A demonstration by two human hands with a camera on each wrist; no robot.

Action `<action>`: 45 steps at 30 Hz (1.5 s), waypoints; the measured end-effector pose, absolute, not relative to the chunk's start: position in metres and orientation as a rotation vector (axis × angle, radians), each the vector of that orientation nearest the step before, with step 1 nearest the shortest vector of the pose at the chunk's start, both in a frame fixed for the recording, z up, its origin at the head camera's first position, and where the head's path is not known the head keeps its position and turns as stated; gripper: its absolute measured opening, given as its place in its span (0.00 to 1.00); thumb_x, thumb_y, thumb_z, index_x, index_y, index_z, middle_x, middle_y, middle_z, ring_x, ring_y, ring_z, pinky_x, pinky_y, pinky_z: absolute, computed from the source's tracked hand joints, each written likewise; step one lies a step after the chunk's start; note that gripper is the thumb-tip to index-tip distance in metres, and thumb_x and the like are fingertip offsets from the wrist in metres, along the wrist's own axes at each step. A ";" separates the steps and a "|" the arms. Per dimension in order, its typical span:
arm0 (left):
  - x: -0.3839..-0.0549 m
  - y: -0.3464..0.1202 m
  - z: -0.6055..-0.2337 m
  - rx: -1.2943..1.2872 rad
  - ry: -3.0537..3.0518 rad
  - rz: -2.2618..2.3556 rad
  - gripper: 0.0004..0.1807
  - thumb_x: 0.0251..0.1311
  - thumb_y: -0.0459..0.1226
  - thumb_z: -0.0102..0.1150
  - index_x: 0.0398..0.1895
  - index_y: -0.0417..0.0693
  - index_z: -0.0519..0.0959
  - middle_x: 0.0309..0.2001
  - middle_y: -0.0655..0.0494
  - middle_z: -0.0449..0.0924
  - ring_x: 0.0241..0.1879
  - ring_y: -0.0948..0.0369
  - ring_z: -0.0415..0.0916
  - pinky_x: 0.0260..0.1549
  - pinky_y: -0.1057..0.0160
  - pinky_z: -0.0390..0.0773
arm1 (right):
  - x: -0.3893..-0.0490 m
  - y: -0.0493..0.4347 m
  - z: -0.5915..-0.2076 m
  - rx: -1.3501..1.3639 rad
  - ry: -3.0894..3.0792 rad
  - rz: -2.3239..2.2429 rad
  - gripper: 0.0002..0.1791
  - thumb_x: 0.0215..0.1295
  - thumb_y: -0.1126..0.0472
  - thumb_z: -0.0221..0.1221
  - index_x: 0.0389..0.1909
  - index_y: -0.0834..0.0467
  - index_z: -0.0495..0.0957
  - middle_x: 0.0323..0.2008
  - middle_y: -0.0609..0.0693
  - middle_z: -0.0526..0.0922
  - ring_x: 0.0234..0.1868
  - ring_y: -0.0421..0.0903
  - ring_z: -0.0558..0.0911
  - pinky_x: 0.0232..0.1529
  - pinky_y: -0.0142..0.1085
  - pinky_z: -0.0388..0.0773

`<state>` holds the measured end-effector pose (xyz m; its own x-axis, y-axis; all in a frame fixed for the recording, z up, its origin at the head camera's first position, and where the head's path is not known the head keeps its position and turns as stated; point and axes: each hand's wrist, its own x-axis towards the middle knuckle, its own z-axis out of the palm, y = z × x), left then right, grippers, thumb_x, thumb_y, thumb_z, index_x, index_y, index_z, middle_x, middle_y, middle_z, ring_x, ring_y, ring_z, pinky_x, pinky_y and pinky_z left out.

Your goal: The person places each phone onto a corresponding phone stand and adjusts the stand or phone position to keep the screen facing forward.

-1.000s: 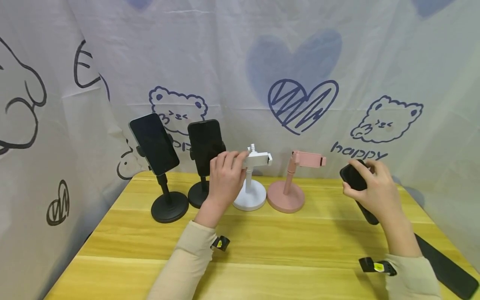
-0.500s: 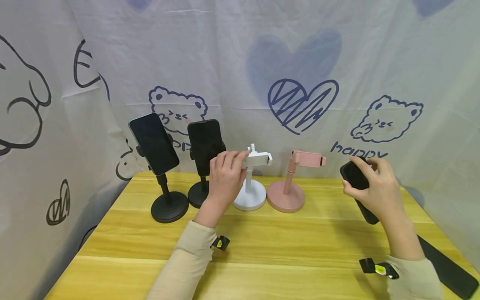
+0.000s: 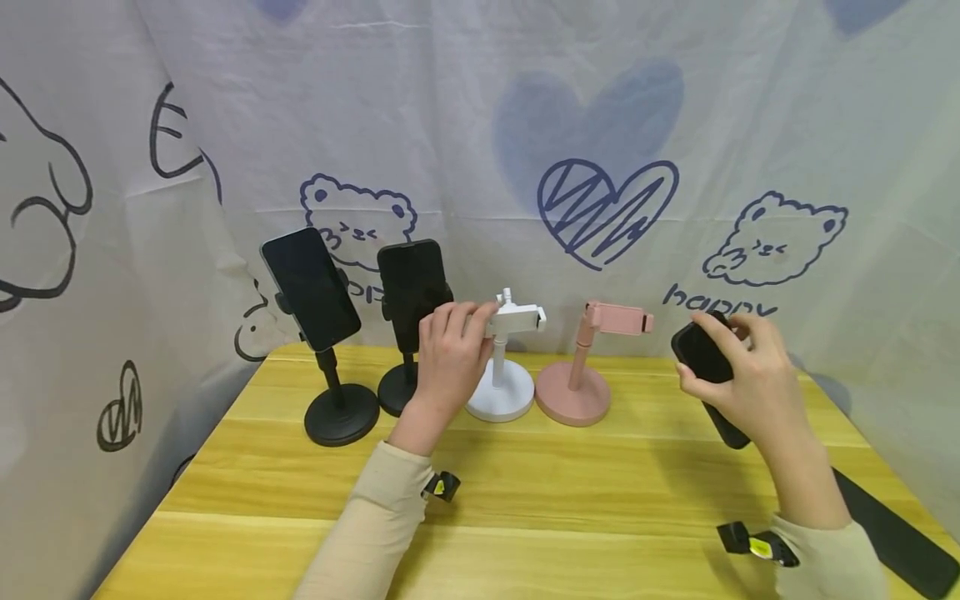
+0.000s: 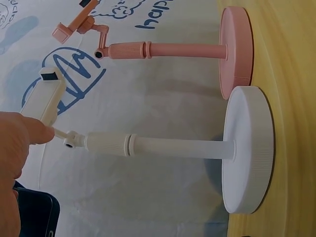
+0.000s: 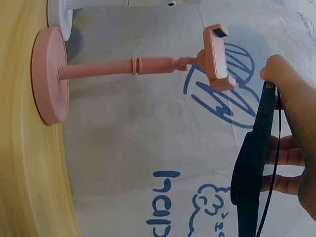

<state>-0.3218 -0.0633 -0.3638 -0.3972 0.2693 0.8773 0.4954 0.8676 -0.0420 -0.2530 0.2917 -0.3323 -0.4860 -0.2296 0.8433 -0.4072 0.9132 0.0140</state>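
Observation:
In the head view my left hand [image 3: 450, 350] holds the left end of the clamp on the white phone stand [image 3: 502, 396]. The left wrist view shows the thumb [image 4: 39, 132] on that white clamp [image 4: 42, 101]. My right hand [image 3: 753, 383] grips a black phone [image 3: 702, 352] by its edges, tilted and held above the table at the right. In the right wrist view the same phone [image 5: 251, 170] appears edge-on, with the thumb at one side and fingers at the other. A pink phone stand [image 3: 573, 392] with nothing in its clamp stands between my hands.
Left of my left hand, a black stand [image 3: 341, 414] bears a phone [image 3: 311, 287]. Another black stand [image 3: 393, 390], partly hidden by the hand, holds a second phone [image 3: 412, 292]. A long flat black object [image 3: 896, 533] lies at the table's right edge. A printed curtain [image 3: 465, 150] hangs behind.
My right hand has shifted slightly left with the phone in it. The left hand stays on the white clamp, and the stands have not moved.

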 end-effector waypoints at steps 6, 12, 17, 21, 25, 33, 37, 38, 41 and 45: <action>-0.322 -0.065 -0.363 -0.551 -1.995 -0.287 0.18 0.58 0.39 0.67 0.52 0.52 0.78 0.46 0.51 0.80 0.50 0.52 0.71 0.47 0.54 0.70 | -0.253 0.287 -0.333 0.505 -2.076 0.217 0.39 0.61 0.28 0.44 0.58 0.55 0.77 0.44 0.69 0.72 0.42 0.60 0.71 0.28 0.53 0.75; -0.322 -0.066 -0.362 -0.556 -1.990 -0.295 0.18 0.57 0.39 0.67 0.52 0.51 0.78 0.46 0.51 0.79 0.50 0.52 0.71 0.47 0.53 0.70 | -0.252 0.282 -0.333 0.555 -2.058 0.214 0.39 0.61 0.30 0.46 0.57 0.57 0.78 0.44 0.70 0.72 0.40 0.61 0.72 0.29 0.50 0.74; -0.322 -0.066 -0.362 -0.562 -1.988 -0.292 0.18 0.57 0.39 0.68 0.51 0.51 0.78 0.46 0.51 0.79 0.49 0.52 0.71 0.47 0.53 0.70 | -0.252 0.275 -0.333 0.590 -2.019 0.244 0.38 0.61 0.30 0.47 0.55 0.57 0.79 0.44 0.70 0.73 0.40 0.61 0.72 0.31 0.50 0.73; -0.322 -0.067 -0.362 -0.563 -1.984 -0.291 0.19 0.56 0.38 0.69 0.51 0.52 0.78 0.46 0.50 0.79 0.49 0.52 0.71 0.47 0.53 0.70 | -0.251 0.271 -0.333 0.611 -2.009 0.245 0.37 0.61 0.31 0.47 0.54 0.57 0.79 0.45 0.70 0.73 0.40 0.61 0.72 0.31 0.50 0.74; -0.322 -0.067 -0.363 -0.570 -1.990 -0.297 0.20 0.56 0.38 0.69 0.52 0.54 0.78 0.46 0.50 0.79 0.49 0.52 0.71 0.46 0.53 0.70 | -0.251 0.266 -0.333 0.636 -1.991 0.246 0.36 0.61 0.31 0.48 0.54 0.56 0.79 0.44 0.69 0.74 0.40 0.61 0.72 0.31 0.51 0.76; -0.321 -0.068 -0.362 -0.583 -1.992 -0.308 0.20 0.57 0.40 0.68 0.53 0.54 0.78 0.45 0.50 0.79 0.49 0.52 0.70 0.47 0.52 0.70 | -0.249 0.258 -0.335 0.678 -1.975 0.246 0.34 0.62 0.34 0.49 0.56 0.55 0.79 0.43 0.69 0.74 0.39 0.61 0.73 0.34 0.51 0.75; -0.322 -0.067 -0.362 -0.587 -1.989 -0.314 0.20 0.56 0.41 0.68 0.53 0.54 0.78 0.45 0.51 0.79 0.49 0.52 0.70 0.47 0.52 0.70 | -0.249 0.256 -0.336 0.689 -1.976 0.240 0.35 0.62 0.33 0.48 0.55 0.56 0.79 0.43 0.69 0.74 0.38 0.61 0.74 0.33 0.52 0.76; -0.322 -0.067 -0.362 -0.587 -1.989 -0.314 0.20 0.56 0.41 0.68 0.53 0.54 0.78 0.45 0.51 0.79 0.49 0.52 0.70 0.47 0.52 0.70 | -0.249 0.255 -0.336 0.691 -1.977 0.239 0.35 0.62 0.33 0.48 0.55 0.56 0.79 0.43 0.69 0.74 0.38 0.61 0.74 0.33 0.52 0.76; -0.322 -0.067 -0.362 -0.580 -1.992 -0.312 0.20 0.57 0.41 0.68 0.53 0.54 0.78 0.45 0.51 0.79 0.49 0.52 0.70 0.47 0.52 0.70 | -0.248 0.253 -0.336 0.698 -1.978 0.245 0.34 0.62 0.34 0.48 0.55 0.56 0.79 0.43 0.69 0.74 0.38 0.60 0.74 0.33 0.52 0.76; -0.321 -0.066 -0.364 -0.572 -2.004 -0.309 0.20 0.57 0.41 0.68 0.53 0.54 0.78 0.45 0.51 0.79 0.49 0.52 0.70 0.47 0.52 0.70 | -0.247 0.252 -0.338 0.709 -1.976 0.246 0.34 0.62 0.34 0.48 0.56 0.55 0.79 0.42 0.68 0.74 0.38 0.60 0.74 0.32 0.50 0.75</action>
<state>-0.3207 -0.0662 -0.3643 -0.3991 0.2637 0.8781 0.5160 0.8563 -0.0226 -0.2474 0.2516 -0.3378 -0.3464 -0.3761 0.8594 -0.5752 0.8088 0.1222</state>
